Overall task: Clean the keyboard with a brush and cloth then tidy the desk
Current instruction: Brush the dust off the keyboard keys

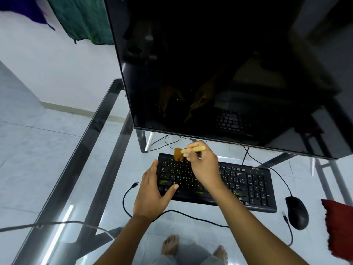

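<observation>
Wooden brush [188, 151] pinched in right hand [205, 167] grip, bristles on keyboard [248, 185]; left hand [152, 194] spread flat, steadying keyboard

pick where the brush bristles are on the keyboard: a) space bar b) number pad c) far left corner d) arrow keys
c, the right hand holds the brush with its bristles on the far left corner of the keyboard.

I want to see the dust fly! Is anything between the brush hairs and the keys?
Nothing visible: the wooden-handled brush in the right hand has its brown bristles down on the black keyboard's top-left keys. The left hand rests lower, at the left edge.
</observation>
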Available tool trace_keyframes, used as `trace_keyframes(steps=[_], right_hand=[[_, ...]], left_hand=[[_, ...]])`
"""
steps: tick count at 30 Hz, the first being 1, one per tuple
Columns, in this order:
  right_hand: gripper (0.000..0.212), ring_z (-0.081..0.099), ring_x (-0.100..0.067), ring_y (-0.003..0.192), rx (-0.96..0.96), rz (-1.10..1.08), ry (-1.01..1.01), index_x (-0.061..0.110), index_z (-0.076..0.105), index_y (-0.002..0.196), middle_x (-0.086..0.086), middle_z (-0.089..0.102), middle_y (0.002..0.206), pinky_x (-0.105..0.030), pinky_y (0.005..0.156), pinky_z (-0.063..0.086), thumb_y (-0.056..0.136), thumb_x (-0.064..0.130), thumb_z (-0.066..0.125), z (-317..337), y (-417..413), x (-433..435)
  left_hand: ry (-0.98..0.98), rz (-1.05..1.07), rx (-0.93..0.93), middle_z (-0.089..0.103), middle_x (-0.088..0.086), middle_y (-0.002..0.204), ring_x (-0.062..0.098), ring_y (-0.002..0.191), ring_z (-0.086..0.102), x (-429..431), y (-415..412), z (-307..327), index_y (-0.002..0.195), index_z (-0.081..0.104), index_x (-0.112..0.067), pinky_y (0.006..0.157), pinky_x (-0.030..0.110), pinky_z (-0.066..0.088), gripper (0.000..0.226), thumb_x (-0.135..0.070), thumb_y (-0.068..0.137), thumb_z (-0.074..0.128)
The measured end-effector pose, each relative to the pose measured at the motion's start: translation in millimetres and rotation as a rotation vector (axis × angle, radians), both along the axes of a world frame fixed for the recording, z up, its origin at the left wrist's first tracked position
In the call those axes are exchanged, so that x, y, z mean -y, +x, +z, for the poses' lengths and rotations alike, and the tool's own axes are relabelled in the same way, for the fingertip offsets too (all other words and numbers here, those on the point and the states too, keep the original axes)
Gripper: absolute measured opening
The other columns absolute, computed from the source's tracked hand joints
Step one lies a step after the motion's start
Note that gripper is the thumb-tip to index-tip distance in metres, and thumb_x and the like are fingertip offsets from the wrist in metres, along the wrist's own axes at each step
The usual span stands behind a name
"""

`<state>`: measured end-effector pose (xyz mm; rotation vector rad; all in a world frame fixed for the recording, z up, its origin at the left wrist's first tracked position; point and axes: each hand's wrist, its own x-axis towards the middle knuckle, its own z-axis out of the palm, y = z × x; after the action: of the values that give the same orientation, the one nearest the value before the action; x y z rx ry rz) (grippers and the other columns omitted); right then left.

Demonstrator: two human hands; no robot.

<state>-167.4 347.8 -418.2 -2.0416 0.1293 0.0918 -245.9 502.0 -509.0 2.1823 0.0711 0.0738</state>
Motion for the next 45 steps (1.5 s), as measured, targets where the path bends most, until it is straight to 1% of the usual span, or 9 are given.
trace_keyframes(steps=[3, 15, 19, 23, 28, 31, 34, 38, 45], right_hand=[[0.009, 0.073, -0.016, 0.076, -0.193, 0.065, 0.159, 0.017, 0.062, 0.089, -0.003, 0.074, 0.084, -0.038, 0.081, 0.059, 0.096, 0.016, 0.056, -2.0, -8.7, -1.9], [0.011, 0.067, -0.009, 0.081, 0.203, -0.098, -0.091, 0.021, 0.064, 0.091, 0.004, 0.069, 0.087, -0.024, 0.074, 0.054, 0.093, 0.012, 0.059, -11.5, -28.5, 29.7], [0.009, 0.070, -0.018, 0.072, -0.093, 0.018, 0.148, 0.011, 0.063, 0.091, -0.006, 0.072, 0.080, -0.028, 0.067, 0.059, 0.096, 0.012, 0.056, -7.2, -33.8, 32.8], [0.010, 0.066, -0.011, 0.073, 0.128, 0.036, -0.204, 0.023, 0.063, 0.087, 0.007, 0.069, 0.080, -0.025, 0.067, 0.053, 0.093, 0.016, 0.058, -11.8, -35.9, 44.7], [0.011, 0.065, -0.003, 0.064, -0.102, 0.208, -0.089, 0.023, 0.060, 0.086, 0.007, 0.067, 0.067, -0.036, 0.070, 0.058, 0.094, 0.018, 0.057, -7.7, -44.4, 35.1], [0.009, 0.065, -0.004, 0.072, 0.059, 0.090, -0.195, 0.023, 0.060, 0.087, 0.010, 0.068, 0.072, -0.035, 0.072, 0.055, 0.094, 0.019, 0.057, -14.6, -37.8, 43.7], [0.006, 0.069, -0.013, 0.076, 0.210, -0.135, -0.027, 0.021, 0.060, 0.091, 0.003, 0.070, 0.083, -0.029, 0.070, 0.056, 0.095, 0.018, 0.057, -13.0, -32.5, 46.5], [0.007, 0.071, -0.011, 0.079, -0.067, 0.083, 0.127, 0.014, 0.064, 0.095, -0.001, 0.073, 0.087, -0.025, 0.076, 0.058, 0.095, 0.013, 0.057, -19.0, -34.4, 23.6], [0.010, 0.072, -0.013, 0.080, -0.115, 0.148, 0.183, 0.012, 0.063, 0.095, -0.004, 0.074, 0.088, -0.029, 0.078, 0.059, 0.096, 0.011, 0.053, -13.7, -12.6, -3.6]], left_hand=[[0.014, -0.007, 0.006, 0.032, -0.010, 0.148, 0.002, 0.137, 0.027, -0.5, 0.3, -1.2, 0.153, 0.010, -0.027, 0.107, 0.024, 0.032, 0.092, -0.056, 0.084, 0.063], [0.009, -0.003, 0.008, 0.034, -0.015, 0.145, 0.003, 0.137, 0.029, 0.5, -0.1, 1.7, 0.152, 0.011, -0.031, 0.108, 0.027, 0.034, 0.089, -0.053, 0.085, 0.064], [0.012, -0.005, 0.002, 0.034, -0.008, 0.148, 0.000, 0.136, 0.027, -0.5, -0.1, 0.9, 0.153, 0.010, -0.029, 0.106, 0.024, 0.032, 0.092, -0.056, 0.083, 0.064], [0.082, -0.067, -0.013, 0.024, -0.006, 0.156, 0.009, 0.143, 0.021, -0.1, 0.6, -0.9, 0.154, 0.008, -0.025, 0.112, 0.029, 0.029, 0.109, -0.070, 0.072, 0.065], [0.194, -0.079, -0.033, 0.018, -0.002, 0.158, 0.015, 0.144, 0.018, 0.8, 1.1, -4.2, 0.154, 0.007, -0.021, 0.111, 0.034, 0.029, 0.121, -0.079, 0.063, 0.064], [0.199, -0.072, -0.048, 0.019, -0.003, 0.158, 0.014, 0.144, 0.019, 1.9, 1.7, -2.9, 0.153, 0.008, -0.022, 0.112, 0.035, 0.030, 0.121, -0.080, 0.062, 0.063], [0.210, -0.067, -0.037, 0.019, -0.003, 0.158, 0.014, 0.144, 0.019, 3.4, 1.7, -2.4, 0.153, 0.009, -0.022, 0.112, 0.035, 0.030, 0.119, -0.079, 0.064, 0.063], [0.234, -0.074, -0.030, 0.020, 0.000, 0.157, 0.017, 0.143, 0.022, 2.3, 0.3, -4.7, 0.153, 0.011, -0.020, 0.111, 0.036, 0.031, 0.118, -0.076, 0.065, 0.065], [0.251, -0.073, -0.036, 0.022, 0.000, 0.157, 0.016, 0.143, 0.022, 3.5, 1.7, -5.5, 0.153, 0.011, -0.019, 0.110, 0.034, 0.031, 0.119, -0.077, 0.065, 0.065]])
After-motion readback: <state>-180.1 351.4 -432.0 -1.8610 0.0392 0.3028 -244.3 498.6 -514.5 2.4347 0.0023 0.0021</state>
